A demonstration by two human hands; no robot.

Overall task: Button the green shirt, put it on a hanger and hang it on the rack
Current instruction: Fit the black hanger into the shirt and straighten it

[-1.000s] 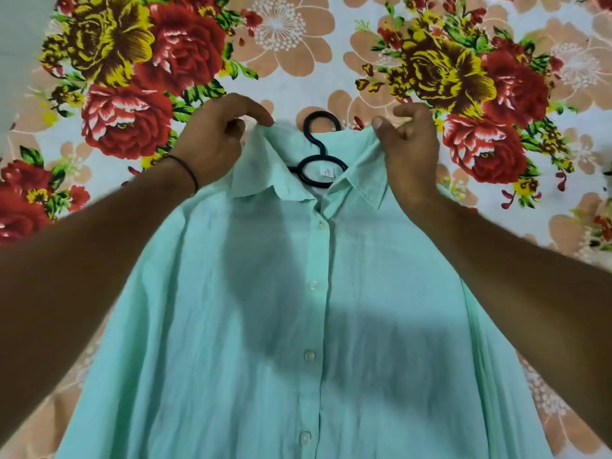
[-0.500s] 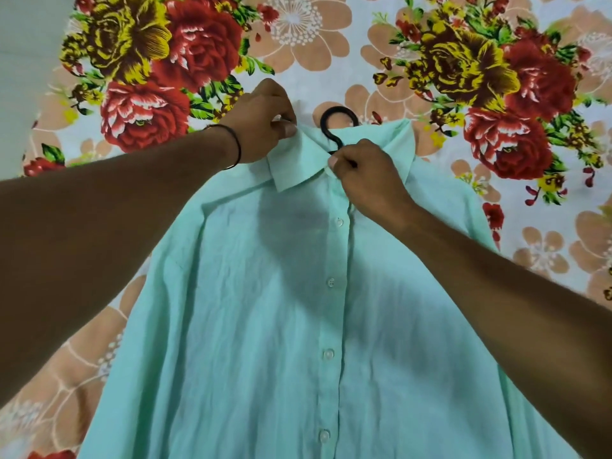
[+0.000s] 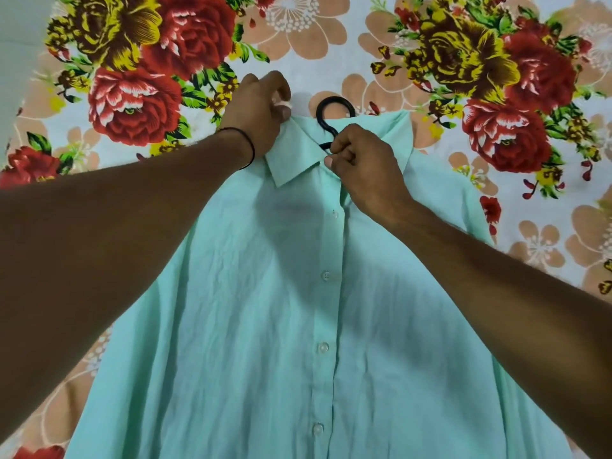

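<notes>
The mint green shirt (image 3: pixel 281 326) lies front up on the flowered bed sheet, its placket buttoned down the middle. A black hanger (image 3: pixel 331 111) sits inside it; only its hook sticks out past the collar. My left hand (image 3: pixel 261 117) pinches the left collar edge at the top. My right hand (image 3: pixel 364 167) is curled at the collar opening, gripping the hanger's neck and the cloth there. The rack is not in view.
The bed sheet (image 3: pixel 331 38) with large red, yellow and peach flowers covers the whole surface around the shirt. A pale wall or bed edge (image 3: pixel 20 44) shows at the far left.
My right hand has moved from the right collar tip to the middle of the collar and now grips the hanger's neck. My left hand stays at the left collar. The left collar flap is now folded down.
</notes>
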